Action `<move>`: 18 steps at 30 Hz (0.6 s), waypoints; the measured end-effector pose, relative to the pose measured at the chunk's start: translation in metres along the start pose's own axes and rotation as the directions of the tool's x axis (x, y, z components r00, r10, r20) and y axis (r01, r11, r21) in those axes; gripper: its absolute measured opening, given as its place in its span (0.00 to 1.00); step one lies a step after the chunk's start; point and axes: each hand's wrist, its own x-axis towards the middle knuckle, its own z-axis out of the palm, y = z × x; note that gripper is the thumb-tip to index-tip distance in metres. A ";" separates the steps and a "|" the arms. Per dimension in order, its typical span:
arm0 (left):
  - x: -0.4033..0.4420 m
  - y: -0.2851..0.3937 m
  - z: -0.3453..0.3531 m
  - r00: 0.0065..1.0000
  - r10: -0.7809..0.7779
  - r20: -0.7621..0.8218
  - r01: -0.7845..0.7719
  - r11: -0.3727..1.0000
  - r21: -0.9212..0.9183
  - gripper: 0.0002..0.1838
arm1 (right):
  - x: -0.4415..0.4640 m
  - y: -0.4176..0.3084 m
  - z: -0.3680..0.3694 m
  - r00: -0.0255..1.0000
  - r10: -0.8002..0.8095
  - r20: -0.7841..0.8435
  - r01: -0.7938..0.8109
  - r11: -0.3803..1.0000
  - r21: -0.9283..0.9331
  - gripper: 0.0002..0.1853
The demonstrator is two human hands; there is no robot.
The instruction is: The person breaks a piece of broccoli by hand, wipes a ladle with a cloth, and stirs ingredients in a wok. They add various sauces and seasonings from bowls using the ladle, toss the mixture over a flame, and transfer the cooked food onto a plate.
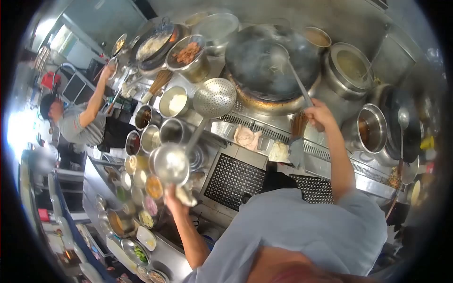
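Note:
My right hand (320,114) is closed around the handle of a long metal ladle (296,78). The ladle's bowl end is inside a large, steaming black wok (250,61), where a few pale strands show. To the left, my left hand (175,202) grips the near edge of a shiny round metal bowl (171,164), with a white cloth (188,196) by the fingers. Something pale shows in the bowl, too blurred to name. Beyond it is a perforated skimmer (214,97); its handle runs back towards the bowl, and its far end is hidden.
Metal pots surround the wok, including one with reddish-brown pieces (187,53) and a lidded pot (350,68). Several ingredient containers (154,187) line the left counter. A co-worker (82,122) reaches over another wok (155,45). Cloths (247,137) lie along the stove's front edge.

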 end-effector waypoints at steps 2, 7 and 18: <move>-0.052 -0.015 -0.072 0.994 -0.038 -0.099 0.025 0.991 -0.131 0.17 | -0.018 -0.018 0.016 0.998 0.037 0.050 -0.036 0.999 -0.016 0.25; -0.184 -0.063 -0.231 0.890 -0.090 -0.446 -0.019 0.972 -0.234 0.19 | -0.001 0.005 0.048 0.995 -0.019 -0.093 0.043 0.964 0.261 0.13; -0.319 -0.125 -0.326 0.723 0.056 -0.688 -0.404 0.843 -0.355 0.13 | 0.036 0.030 0.068 0.990 -0.133 0.055 0.137 0.989 -0.061 0.04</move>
